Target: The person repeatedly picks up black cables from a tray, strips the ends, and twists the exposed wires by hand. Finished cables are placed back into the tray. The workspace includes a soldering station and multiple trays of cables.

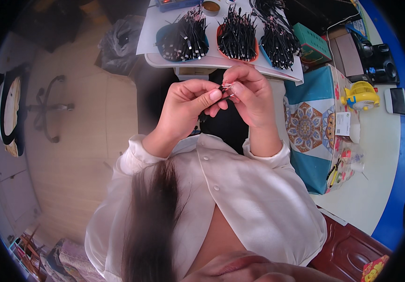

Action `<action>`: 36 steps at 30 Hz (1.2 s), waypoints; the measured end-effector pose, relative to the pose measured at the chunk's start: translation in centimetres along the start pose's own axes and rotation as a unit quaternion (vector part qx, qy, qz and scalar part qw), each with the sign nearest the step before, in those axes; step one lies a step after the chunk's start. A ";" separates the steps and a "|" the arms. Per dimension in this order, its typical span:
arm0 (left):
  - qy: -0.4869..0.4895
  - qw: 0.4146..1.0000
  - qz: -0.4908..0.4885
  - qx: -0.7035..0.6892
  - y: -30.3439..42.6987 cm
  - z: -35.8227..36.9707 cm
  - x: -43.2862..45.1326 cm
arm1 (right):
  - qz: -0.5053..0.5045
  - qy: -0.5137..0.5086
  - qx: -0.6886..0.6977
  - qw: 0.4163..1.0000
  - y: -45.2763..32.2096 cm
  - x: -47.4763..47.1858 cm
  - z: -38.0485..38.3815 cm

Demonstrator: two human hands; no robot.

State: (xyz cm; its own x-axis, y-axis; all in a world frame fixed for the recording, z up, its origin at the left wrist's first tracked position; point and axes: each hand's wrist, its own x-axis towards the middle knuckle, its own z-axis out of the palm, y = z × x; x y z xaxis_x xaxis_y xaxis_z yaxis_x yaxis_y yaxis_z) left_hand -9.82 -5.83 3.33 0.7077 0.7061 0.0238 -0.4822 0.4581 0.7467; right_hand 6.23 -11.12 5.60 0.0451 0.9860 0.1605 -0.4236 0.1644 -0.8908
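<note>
My left hand (187, 105) pinches short black cables (221, 89) between thumb and forefinger, in front of my chest and just short of the table edge. Thin red and white wire ends (227, 85) stick out of the cables towards my right hand (253, 97). Its thumb and fingertips close on these bare-looking wires. How many cables are in the grip is hidden by the fingers. Beyond my hands, bundles of black cables with metal plugs fill a blue tray (161, 38), an orange tray (257, 53) and another blue tray (266, 56).
On the white table (149, 46) also stand a round tin (211, 7) and a blue device (176, 4). A green box (311, 43) is to the right. Further right are a yellow fan (361, 96) and yellow-handled pliers (334, 173). A plastic bag (119, 46) lies left of the table.
</note>
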 end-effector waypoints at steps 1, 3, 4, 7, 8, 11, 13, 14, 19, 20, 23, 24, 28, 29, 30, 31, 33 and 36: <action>-0.003 1.000 -0.001 -0.003 0.0 0.0 0.0 | -0.012 0.000 0.018 1.000 0.0 0.0 -0.2; -0.007 1.000 -0.001 -0.010 0.0 0.0 0.0 | -0.019 -0.008 0.050 0.999 0.1 0.1 -0.5; -0.009 1.000 -0.008 -0.017 0.1 0.0 0.0 | -0.014 -0.016 0.063 0.998 0.1 0.1 -0.7; -0.017 0.999 -0.023 -0.046 0.1 0.0 0.0 | -0.005 -0.027 0.082 0.996 0.5 0.1 -0.9; -0.022 0.998 -0.028 -0.058 0.1 0.0 0.0 | -0.005 -0.026 0.081 0.996 0.6 0.1 -0.9; -0.044 0.995 -0.036 -0.088 0.0 -0.1 0.0 | -0.010 -0.015 0.079 0.997 0.9 0.1 -0.7; -0.058 0.995 -0.032 -0.079 0.0 -0.2 0.0 | 0.037 -0.017 0.089 0.995 1.0 0.1 -0.5; -0.064 0.996 -0.026 -0.062 0.0 -0.2 -0.1 | 0.071 -0.015 0.081 0.994 0.9 0.1 -0.5; -0.022 0.997 -0.002 0.069 0.0 0.1 -0.3 | 0.113 0.027 0.039 0.992 0.3 -0.3 -0.7; -0.001 0.998 0.006 0.068 0.0 0.2 -0.3 | 0.097 0.054 0.000 0.994 0.3 -0.4 -0.7; 0.023 0.996 0.023 0.078 0.3 0.3 -0.1 | -0.049 0.081 -0.119 0.988 -0.5 -0.8 -0.9; 0.029 0.996 0.018 0.081 0.3 0.3 -0.1 | -0.095 0.059 -0.144 0.983 -0.9 -0.9 -1.0; 0.028 0.996 0.009 0.080 0.3 0.7 0.0 | -0.136 -0.042 -0.249 0.958 -2.4 -1.3 -1.2; 0.024 0.996 0.011 0.087 0.2 0.7 0.0 | -0.127 -0.045 -0.254 0.958 -2.6 -1.2 -1.2; 0.026 0.995 0.007 0.094 0.2 0.8 0.0 | -0.116 -0.051 -0.262 0.957 -2.7 -1.0 -1.1; 0.025 0.995 0.004 0.097 0.3 0.8 0.0 | -0.105 -0.054 -0.268 0.956 -2.7 -0.9 -1.0; 0.025 0.994 0.002 0.105 0.3 0.8 0.1 | -0.072 -0.048 -0.213 0.973 -2.6 -0.8 -0.5; 0.026 0.996 0.011 0.083 0.1 0.8 0.3 | -0.064 -0.047 -0.198 0.977 -2.6 -0.8 0.0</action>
State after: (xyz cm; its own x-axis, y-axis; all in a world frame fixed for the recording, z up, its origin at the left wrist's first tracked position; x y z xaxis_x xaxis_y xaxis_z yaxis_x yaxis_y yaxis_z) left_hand -9.21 -5.99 3.92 0.6683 0.7438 0.0111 -0.4030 0.3494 0.8459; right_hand 7.30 -12.31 7.79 -0.0165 0.9530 0.3025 -0.0366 0.3017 -0.9527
